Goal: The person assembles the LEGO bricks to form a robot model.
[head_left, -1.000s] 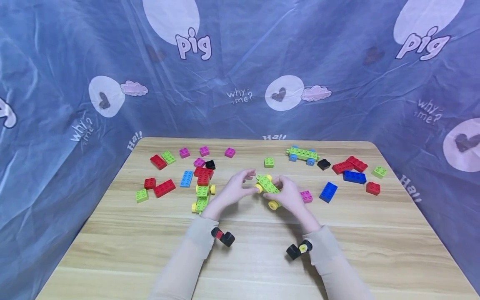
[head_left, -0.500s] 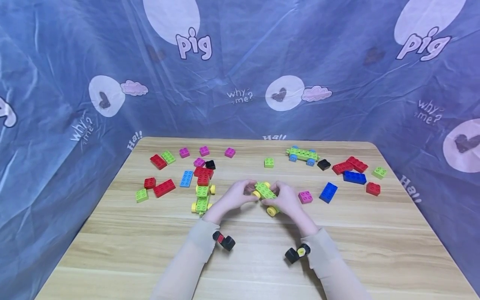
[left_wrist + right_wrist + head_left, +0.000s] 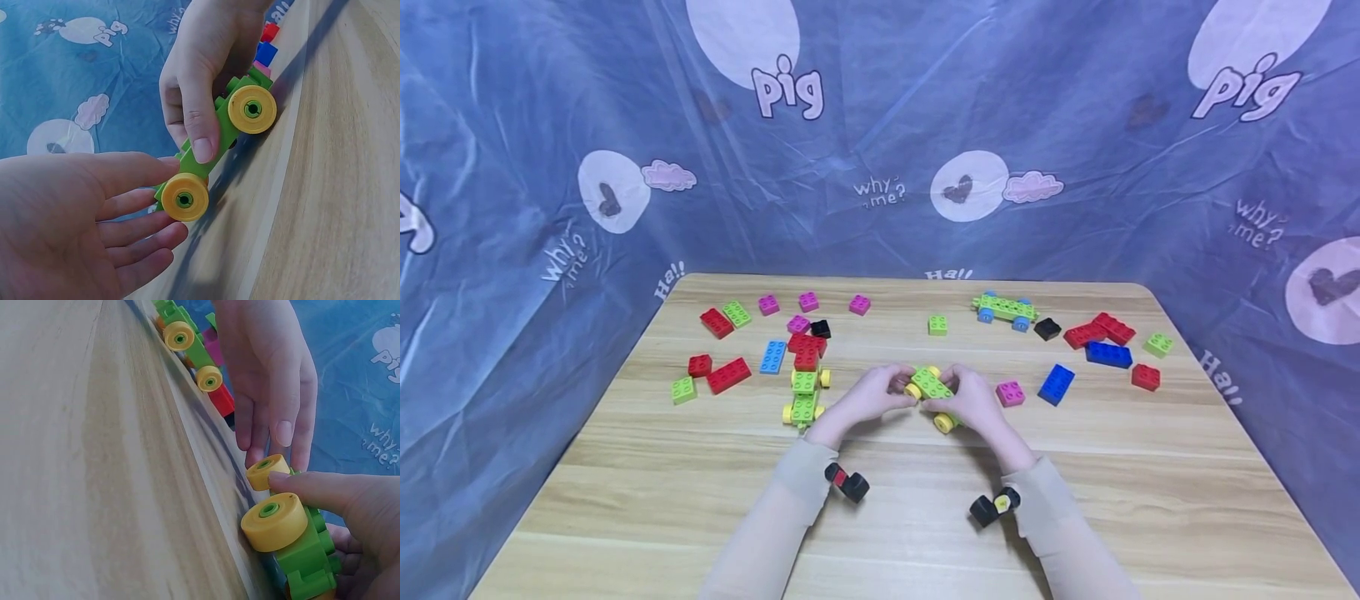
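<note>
My right hand [image 3: 966, 396] grips a green toy car base [image 3: 932, 383] with yellow wheels, thumb on one side and fingers on the other. The base is held slanted above the table. At its far left end, my left hand [image 3: 876, 392] has its thumb and fairly straight fingers close around the front wheel [image 3: 185, 197]; the fingertips lie right at the wheel. In the right wrist view the right thumb [image 3: 312, 487] lies along the base between two wheels. A second green car base [image 3: 803, 408] with yellow wheels stands left of the left hand, red bricks [image 3: 807, 354] at its far end.
A green car base with blue wheels [image 3: 1006, 309] stands at the back right. Nearer the right hand lie a pink brick [image 3: 1011, 393] and a blue brick [image 3: 1057, 384]. Red, green, pink and black bricks are scattered left and right. A printed blue cloth [image 3: 880, 225] hangs behind the table.
Both hands have come slightly nearer the body, bringing the held car base with them. The left hand has closed in on the base's front end. Over the last half second hardly anything has moved.
</note>
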Motion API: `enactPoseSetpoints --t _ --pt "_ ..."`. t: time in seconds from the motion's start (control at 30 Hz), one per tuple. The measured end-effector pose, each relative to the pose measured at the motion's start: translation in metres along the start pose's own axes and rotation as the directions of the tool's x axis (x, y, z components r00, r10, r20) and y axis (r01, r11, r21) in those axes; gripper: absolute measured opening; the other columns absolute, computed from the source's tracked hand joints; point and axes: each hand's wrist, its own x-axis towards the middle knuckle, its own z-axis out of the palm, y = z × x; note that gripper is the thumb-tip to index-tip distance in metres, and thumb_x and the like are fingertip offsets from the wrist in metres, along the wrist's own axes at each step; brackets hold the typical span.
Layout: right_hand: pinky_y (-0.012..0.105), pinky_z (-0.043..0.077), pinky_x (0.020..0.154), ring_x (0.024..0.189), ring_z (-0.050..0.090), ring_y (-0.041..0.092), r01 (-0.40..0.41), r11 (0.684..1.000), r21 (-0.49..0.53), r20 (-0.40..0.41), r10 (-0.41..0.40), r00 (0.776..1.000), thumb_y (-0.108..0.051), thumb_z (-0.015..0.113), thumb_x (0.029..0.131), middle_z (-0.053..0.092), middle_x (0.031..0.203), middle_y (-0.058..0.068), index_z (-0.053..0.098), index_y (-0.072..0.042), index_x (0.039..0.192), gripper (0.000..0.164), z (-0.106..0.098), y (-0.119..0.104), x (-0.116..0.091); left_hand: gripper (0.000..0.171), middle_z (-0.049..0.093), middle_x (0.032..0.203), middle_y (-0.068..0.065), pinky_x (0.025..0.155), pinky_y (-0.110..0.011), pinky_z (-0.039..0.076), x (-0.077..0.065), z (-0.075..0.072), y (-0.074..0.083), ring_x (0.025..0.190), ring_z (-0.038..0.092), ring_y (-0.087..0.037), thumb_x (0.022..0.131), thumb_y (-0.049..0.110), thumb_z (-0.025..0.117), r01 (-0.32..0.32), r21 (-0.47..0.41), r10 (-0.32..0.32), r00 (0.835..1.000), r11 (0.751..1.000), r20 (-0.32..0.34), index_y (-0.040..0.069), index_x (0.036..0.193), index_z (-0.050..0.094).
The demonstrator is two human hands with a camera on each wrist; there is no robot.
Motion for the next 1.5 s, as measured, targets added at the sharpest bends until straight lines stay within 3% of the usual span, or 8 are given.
enactPoseSetpoints --t 0.47,0.83,1.13,1.5 --pt "0.037 0.051 0.078 0.084 0.06 0.021 0.002 1.0 0.019 0.025 -0.003 1.0 -0.037 0.087 0.065 0.067 0.093 0.01 0.062 -0.003 0.103 0.057 0.001 -0.002 0.001 0.056 0.062 0.124 -0.018 0.098 -0.036 0.049 0.001 -0.003 -0.004 0.109 0.062 -0.028 0.086 0.017 0.072 -0.003 0.036 0.002 1.0 0.999 0.025 -0.002 0.135 0.051" --pt "0.033 0.05 0.075 0.082 0.06 0.019 0.014 1.0 0.018 0.055 -0.015 0.998 -0.037 0.085 0.069 0.067 0.092 0.009 0.063 -0.003 0.102 0.052 -0.003 -0.003 0.0 0.062 0.058 0.132 -0.018 0.104 -0.039 0.044 0.001 -0.003 -0.005 0.118 0.057 -0.029 0.084 0.019 0.073 0.01 0.033 -0.012 0.999 0.999 0.036 -0.003 0.137 0.048" --pt "0.035 0.052 0.078 0.086 0.063 0.02 0.036 0.998 0.058 0.093 -0.041 0.995 -0.034 0.082 0.073 0.069 0.097 0.009 0.063 -0.003 0.103 0.047 -0.005 0.0 0.0 0.078 0.052 0.139 -0.018 0.11 -0.041 0.038 0.0 -0.002 -0.006 0.125 0.052 -0.03 0.077 0.023 0.08 0.013 0.038 -0.015 0.998 0.999 0.064 -0.002 0.141 0.043" --pt "0.037 0.055 0.08 0.087 0.065 0.021 0.051 0.996 0.08 0.116 -0.06 0.991 -0.032 0.082 0.074 0.069 0.099 0.01 0.063 -0.001 0.103 0.046 -0.01 -0.004 -0.003 0.101 0.039 0.149 -0.018 0.116 -0.042 0.028 0.0 0.0 -0.003 0.138 0.037 -0.033 0.065 0.025 0.089 -0.005 0.12 -0.007 0.995 0.993 0.099 0.0 0.146 0.035"
